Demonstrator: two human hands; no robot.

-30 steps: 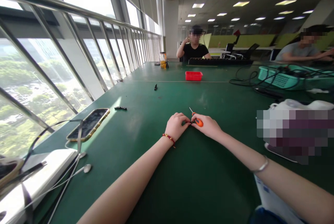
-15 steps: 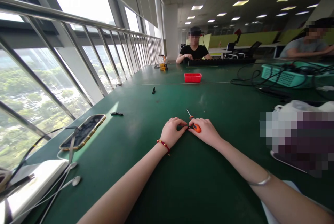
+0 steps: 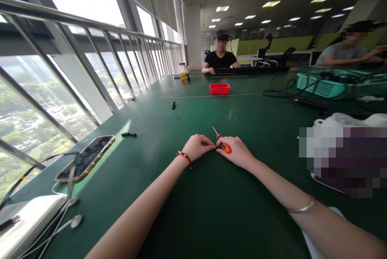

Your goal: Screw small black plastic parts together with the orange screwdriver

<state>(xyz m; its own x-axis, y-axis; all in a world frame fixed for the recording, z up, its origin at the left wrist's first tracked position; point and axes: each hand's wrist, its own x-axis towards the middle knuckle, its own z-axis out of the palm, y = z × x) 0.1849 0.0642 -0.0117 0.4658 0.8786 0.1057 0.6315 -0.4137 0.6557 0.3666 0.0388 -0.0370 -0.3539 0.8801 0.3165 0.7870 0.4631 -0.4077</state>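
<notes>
Over the green table (image 3: 181,218), my left hand (image 3: 196,147) is closed in a pinch, its fingertips at a small black part (image 3: 217,147) whose shape is mostly hidden. My right hand (image 3: 240,154) is closed around a screwdriver with an orange and black handle (image 3: 225,148). The thin shaft points away and to the left, its tip in the air or near the tabletop; I cannot tell which. Both hands' fingertips nearly meet at the black part. Further off lie two more small black parts, one to the left (image 3: 129,134) and one beyond it (image 3: 173,105).
A phone (image 3: 87,158), earphones (image 3: 75,221) and a white box (image 3: 33,218) are at left. Ahead stands a red tray (image 3: 219,89). A teal basket (image 3: 320,85) with black cables and a plastic bag (image 3: 335,120) are at right. Two people sit further off.
My left finger and thumb have drawn closer together at the black part. The screwdriver stays in my right hand. The whole view has shifted slightly.
</notes>
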